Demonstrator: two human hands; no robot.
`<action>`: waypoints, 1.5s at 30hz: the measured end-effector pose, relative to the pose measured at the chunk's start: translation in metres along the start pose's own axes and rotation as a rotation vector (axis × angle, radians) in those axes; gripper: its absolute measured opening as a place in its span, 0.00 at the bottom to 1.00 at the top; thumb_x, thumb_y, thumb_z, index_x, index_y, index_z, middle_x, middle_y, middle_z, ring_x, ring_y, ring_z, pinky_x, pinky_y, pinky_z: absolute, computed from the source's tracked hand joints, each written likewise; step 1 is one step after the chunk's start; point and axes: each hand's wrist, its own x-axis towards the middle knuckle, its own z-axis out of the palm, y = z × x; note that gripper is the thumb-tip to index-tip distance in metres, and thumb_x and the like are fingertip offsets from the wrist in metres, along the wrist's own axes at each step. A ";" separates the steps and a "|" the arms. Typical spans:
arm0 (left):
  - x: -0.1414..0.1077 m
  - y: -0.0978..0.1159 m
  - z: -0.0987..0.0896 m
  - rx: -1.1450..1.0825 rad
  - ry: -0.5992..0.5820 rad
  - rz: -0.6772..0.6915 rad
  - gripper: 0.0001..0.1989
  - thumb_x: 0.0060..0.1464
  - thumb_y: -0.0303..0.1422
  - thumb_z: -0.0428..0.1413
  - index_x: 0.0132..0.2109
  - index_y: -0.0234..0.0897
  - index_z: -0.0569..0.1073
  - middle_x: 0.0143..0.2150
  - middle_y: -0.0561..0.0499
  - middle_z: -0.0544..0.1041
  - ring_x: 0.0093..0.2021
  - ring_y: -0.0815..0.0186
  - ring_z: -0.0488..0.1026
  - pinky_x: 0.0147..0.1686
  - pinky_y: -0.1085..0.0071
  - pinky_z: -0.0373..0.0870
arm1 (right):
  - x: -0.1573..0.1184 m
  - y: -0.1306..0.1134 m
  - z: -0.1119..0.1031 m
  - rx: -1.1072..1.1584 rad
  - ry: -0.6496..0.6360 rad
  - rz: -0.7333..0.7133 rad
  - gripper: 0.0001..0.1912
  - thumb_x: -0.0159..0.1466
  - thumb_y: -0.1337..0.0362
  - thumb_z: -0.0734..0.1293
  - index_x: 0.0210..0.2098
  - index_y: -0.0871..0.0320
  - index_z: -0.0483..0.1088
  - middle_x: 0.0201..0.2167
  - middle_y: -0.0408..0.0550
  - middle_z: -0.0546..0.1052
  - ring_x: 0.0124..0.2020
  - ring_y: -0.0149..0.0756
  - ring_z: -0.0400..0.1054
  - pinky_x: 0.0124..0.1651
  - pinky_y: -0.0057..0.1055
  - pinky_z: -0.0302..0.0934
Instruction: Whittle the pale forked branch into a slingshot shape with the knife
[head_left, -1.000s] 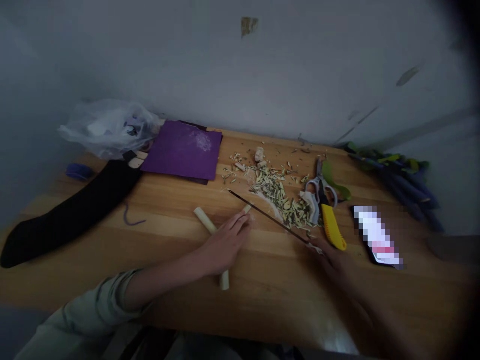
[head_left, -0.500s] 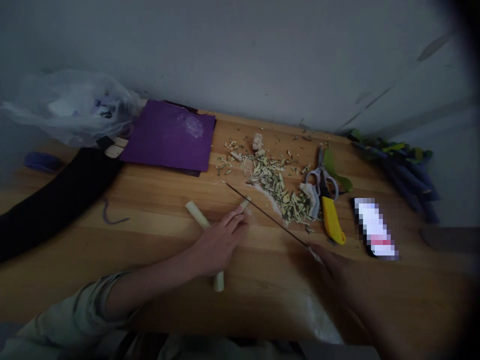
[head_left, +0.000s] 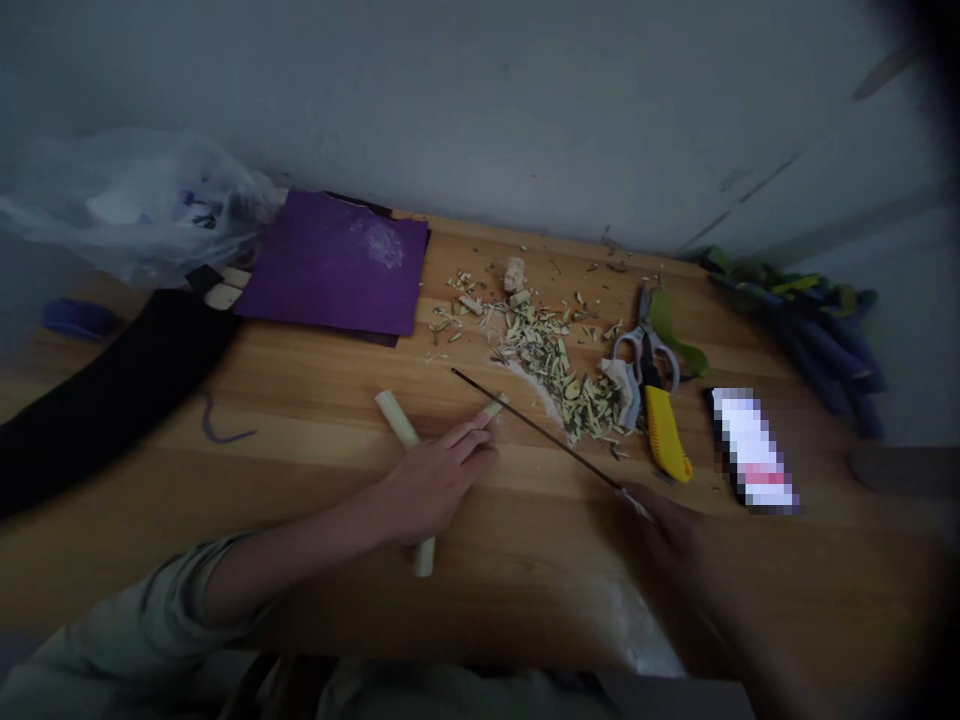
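Observation:
My left hand is closed on a pale stick, pressing it to the table; the stick's tip sticks out past my fingers. A second pale stick runs under the hand from the upper left. Another pale end shows below the palm; the hand hides which stick it belongs to. My right hand grips the pale handle of a thin dark rod, whose exact kind I cannot make out. The rod slants up-left, crossing at the stick's tip. Whether they touch is unclear.
Pale and green shavings lie ahead, by scissors and a yellow cutter. A phone and dark bundle are right. Purple sheets, a plastic bag and a black strip are left.
The pale end below my left palm has shifted slightly left and tilted. The tip past my fingers has moved slightly right. Both hands keep their grips; the whole view has shifted a little.

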 end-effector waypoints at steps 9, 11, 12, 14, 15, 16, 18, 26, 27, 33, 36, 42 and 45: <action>-0.006 0.004 -0.002 0.049 0.032 -0.114 0.35 0.42 0.16 0.41 0.59 0.38 0.49 0.59 0.45 0.55 0.59 0.61 0.51 0.54 0.60 0.56 | -0.006 -0.022 -0.004 -0.025 -0.080 -0.025 0.17 0.59 0.66 0.54 0.45 0.55 0.66 0.41 0.48 0.75 0.36 0.39 0.71 0.37 0.35 0.64; -0.003 0.009 0.001 0.134 0.075 -0.273 0.28 0.48 0.18 0.41 0.58 0.33 0.53 0.53 0.41 0.61 0.53 0.58 0.59 0.50 0.58 0.60 | -0.011 -0.025 -0.002 -0.027 -0.077 -0.015 0.17 0.59 0.67 0.54 0.45 0.55 0.67 0.41 0.48 0.75 0.36 0.39 0.71 0.37 0.35 0.64; 0.000 0.011 0.004 0.183 0.069 -0.345 0.21 0.52 0.21 0.42 0.54 0.30 0.58 0.49 0.39 0.64 0.49 0.56 0.62 0.47 0.57 0.62 | -0.014 -0.028 -0.001 -0.031 -0.071 -0.015 0.18 0.58 0.67 0.54 0.45 0.56 0.67 0.40 0.48 0.76 0.36 0.39 0.71 0.36 0.34 0.65; 0.006 0.013 0.009 0.274 0.018 -0.438 0.13 0.56 0.27 0.42 0.45 0.27 0.65 0.41 0.38 0.68 0.41 0.55 0.66 0.39 0.57 0.66 | -0.020 -0.034 0.003 -0.038 -0.058 -0.013 0.18 0.58 0.67 0.54 0.44 0.57 0.68 0.38 0.49 0.76 0.34 0.39 0.72 0.34 0.34 0.65; 0.009 0.014 0.012 0.311 -0.003 -0.463 0.13 0.57 0.29 0.41 0.42 0.27 0.66 0.38 0.39 0.68 0.38 0.55 0.67 0.36 0.58 0.66 | -0.024 -0.037 0.005 -0.038 -0.048 -0.006 0.18 0.58 0.66 0.54 0.43 0.57 0.68 0.37 0.49 0.77 0.33 0.40 0.72 0.33 0.34 0.66; 0.011 0.014 0.014 0.348 -0.009 -0.478 0.14 0.58 0.31 0.40 0.40 0.28 0.67 0.37 0.39 0.68 0.36 0.55 0.67 0.33 0.59 0.66 | -0.030 -0.040 0.007 -0.036 -0.037 0.003 0.18 0.58 0.66 0.54 0.43 0.57 0.69 0.36 0.49 0.77 0.33 0.40 0.72 0.33 0.34 0.66; 0.014 0.014 0.017 0.420 0.008 -0.489 0.15 0.59 0.32 0.38 0.40 0.30 0.67 0.36 0.40 0.68 0.35 0.56 0.67 0.29 0.62 0.66 | -0.042 -0.045 0.011 -0.032 -0.016 0.020 0.17 0.58 0.65 0.54 0.42 0.56 0.69 0.35 0.50 0.77 0.31 0.40 0.72 0.32 0.34 0.66; 0.013 0.019 0.018 0.422 0.005 -0.409 0.17 0.60 0.33 0.37 0.39 0.30 0.68 0.35 0.40 0.69 0.35 0.56 0.67 0.26 0.66 0.63 | -0.048 -0.079 0.019 -0.027 0.016 0.035 0.18 0.55 0.69 0.53 0.40 0.58 0.69 0.26 0.48 0.77 0.25 0.37 0.72 0.27 0.29 0.64; 0.013 0.019 0.017 0.435 0.000 -0.401 0.17 0.60 0.33 0.37 0.38 0.30 0.68 0.35 0.40 0.69 0.35 0.57 0.67 0.26 0.67 0.63 | -0.047 -0.082 0.020 -0.032 0.031 0.028 0.18 0.55 0.70 0.53 0.40 0.58 0.70 0.26 0.48 0.77 0.25 0.37 0.72 0.26 0.28 0.64; 0.015 0.021 0.016 0.509 -0.038 -0.390 0.15 0.60 0.33 0.37 0.36 0.32 0.67 0.34 0.43 0.69 0.35 0.60 0.66 0.24 0.70 0.60 | -0.066 -0.085 0.027 0.008 0.098 0.060 0.16 0.57 0.69 0.54 0.40 0.59 0.69 0.26 0.48 0.77 0.25 0.34 0.72 0.25 0.24 0.63; 0.014 0.021 0.016 0.506 -0.039 -0.388 0.15 0.60 0.34 0.37 0.37 0.33 0.66 0.34 0.44 0.68 0.34 0.60 0.67 0.23 0.70 0.59 | -0.061 -0.088 0.032 -0.041 0.116 0.029 0.17 0.55 0.70 0.54 0.39 0.59 0.69 0.25 0.48 0.77 0.23 0.35 0.71 0.24 0.26 0.63; 0.013 0.022 0.016 0.513 -0.042 -0.402 0.15 0.60 0.35 0.37 0.36 0.34 0.66 0.33 0.45 0.68 0.33 0.60 0.67 0.22 0.70 0.57 | -0.064 -0.085 0.025 -0.052 0.105 0.029 0.17 0.55 0.72 0.53 0.39 0.60 0.69 0.23 0.48 0.77 0.22 0.34 0.71 0.22 0.24 0.62; 0.013 0.022 0.015 0.506 -0.049 -0.398 0.15 0.60 0.34 0.37 0.36 0.34 0.65 0.33 0.45 0.68 0.33 0.61 0.67 0.22 0.70 0.57 | -0.060 -0.089 0.025 -0.063 0.103 0.030 0.17 0.54 0.71 0.54 0.38 0.60 0.69 0.20 0.47 0.75 0.19 0.35 0.70 0.20 0.25 0.61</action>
